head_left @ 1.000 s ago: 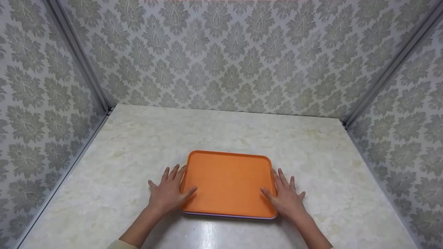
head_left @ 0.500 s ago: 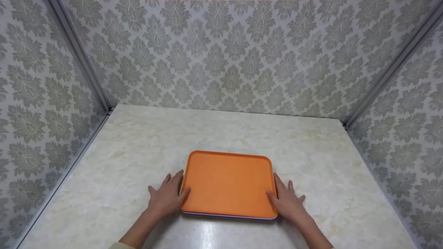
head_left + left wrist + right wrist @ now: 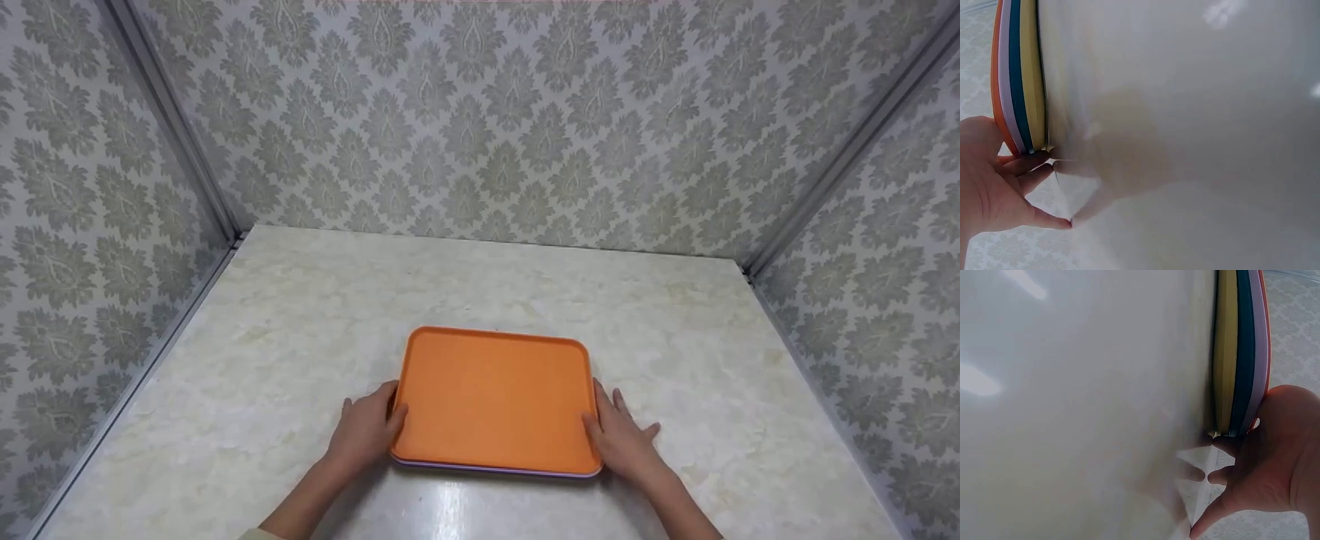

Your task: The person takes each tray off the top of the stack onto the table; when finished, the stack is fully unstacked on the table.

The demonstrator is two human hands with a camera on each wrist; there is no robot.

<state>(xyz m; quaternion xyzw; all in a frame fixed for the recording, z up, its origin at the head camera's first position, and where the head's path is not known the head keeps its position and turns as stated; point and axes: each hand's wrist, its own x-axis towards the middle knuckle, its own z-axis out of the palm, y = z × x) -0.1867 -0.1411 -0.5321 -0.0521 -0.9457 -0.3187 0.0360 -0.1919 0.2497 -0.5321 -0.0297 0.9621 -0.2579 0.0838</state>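
Note:
A stack of rectangular trays lies on the table, with an orange tray (image 3: 495, 401) on top. Below it, the left wrist view shows a lilac tray (image 3: 1008, 84), a teal tray (image 3: 1018, 84) and yellow trays (image 3: 1033, 84) at the bottom. My left hand (image 3: 361, 431) holds the stack's left side, thumb over the orange rim and fingers low along the edge. On the right side my right hand (image 3: 626, 442) holds it the same way, with its outer fingers spread onto the tabletop in the right wrist view. Fingertips by the bottom trays are partly hidden.
The pale marbled table (image 3: 480, 285) extends around the stack. Patterned wall panels (image 3: 465, 127) stand behind and on both sides, joined by grey corner posts (image 3: 176, 120). Light glares off the table (image 3: 450, 510) near the front.
Both hands have drawn in to the stack's sides. Their thumbs have slid outward from the tray's surface to its rim, and the left fingers have come closer together. The trays stay in place.

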